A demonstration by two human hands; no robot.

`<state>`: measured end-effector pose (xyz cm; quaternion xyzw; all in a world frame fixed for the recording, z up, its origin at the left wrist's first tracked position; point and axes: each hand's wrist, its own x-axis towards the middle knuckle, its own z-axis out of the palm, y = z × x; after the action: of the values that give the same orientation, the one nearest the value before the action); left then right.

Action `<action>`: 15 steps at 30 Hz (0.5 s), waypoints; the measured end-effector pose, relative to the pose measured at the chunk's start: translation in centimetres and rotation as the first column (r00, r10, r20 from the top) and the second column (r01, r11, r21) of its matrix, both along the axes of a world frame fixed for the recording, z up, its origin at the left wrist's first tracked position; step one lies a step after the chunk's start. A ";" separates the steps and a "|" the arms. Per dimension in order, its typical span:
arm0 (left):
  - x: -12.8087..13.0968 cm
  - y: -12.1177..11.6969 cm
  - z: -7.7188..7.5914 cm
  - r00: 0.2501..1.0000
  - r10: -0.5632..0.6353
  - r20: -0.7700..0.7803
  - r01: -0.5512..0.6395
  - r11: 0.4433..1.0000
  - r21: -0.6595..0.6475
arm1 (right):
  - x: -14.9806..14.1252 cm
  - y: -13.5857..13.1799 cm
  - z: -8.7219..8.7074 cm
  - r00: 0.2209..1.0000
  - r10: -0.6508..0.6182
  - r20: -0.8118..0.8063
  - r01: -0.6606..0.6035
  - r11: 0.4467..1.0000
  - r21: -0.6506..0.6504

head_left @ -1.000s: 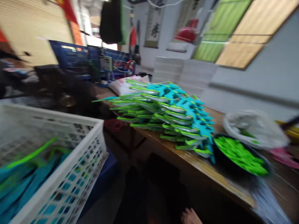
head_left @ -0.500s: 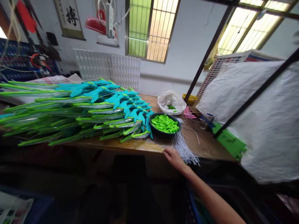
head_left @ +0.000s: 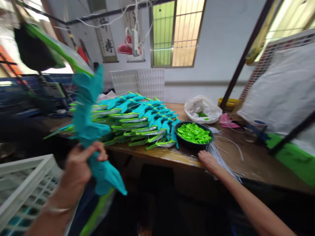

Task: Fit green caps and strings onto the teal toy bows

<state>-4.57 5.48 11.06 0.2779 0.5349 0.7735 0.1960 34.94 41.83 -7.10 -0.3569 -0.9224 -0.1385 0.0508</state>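
My left hand is closed around the teal body of a winged toy, raised upright at the left. Green-edged clear wings extend from the toy's top and bottom; the lower one runs out of view. My right hand rests with its fingers on the front edge of the wooden table, with nothing visible in it. Just behind it sits a dark bowl of small bright green pieces. A bundle of white cords hangs over the edge beside my right wrist. Similar toys lie stacked left of the bowl.
A white plastic bag and a yellow basin stand behind the bowl. A pink cloth lies to their right. White sheeting and dark metal bars rise at the right. A white crate is at lower left.
My left hand has come into view at the left, holding a winged toy. The view has swung left, while my right hand stays at the table edge, its fingers now nearer the bowl.
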 end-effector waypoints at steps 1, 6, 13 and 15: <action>0.6 -0.2 -1.3 0.999 -0.033 0.032 0.032 0.999 0.004 | -0.2 0.0 -0.1 1.000 0.013 -0.010 -0.013 1.000 0.021; 3.4 0.8 -8.3 0.979 -0.091 0.180 0.090 0.996 0.013 | -2.0 -0.9 -0.7 0.990 0.122 -0.072 -0.115 0.989 0.087; 2.6 -2.2 -10.3 0.961 -0.106 0.257 0.108 0.994 0.006 | -2.8 -1.4 1.5 0.985 0.096 -0.145 -0.092 0.995 0.036; 2.3 -3.1 -10.4 0.963 -0.109 0.246 0.115 0.993 -0.010 | -3.5 -0.4 3.1 0.983 0.017 -0.183 -0.010 0.999 0.038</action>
<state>-2.27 2.35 0.69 0.2074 0.4992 0.7832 0.3072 31.49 41.39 -3.97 -0.3608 -0.9135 -0.1219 0.1429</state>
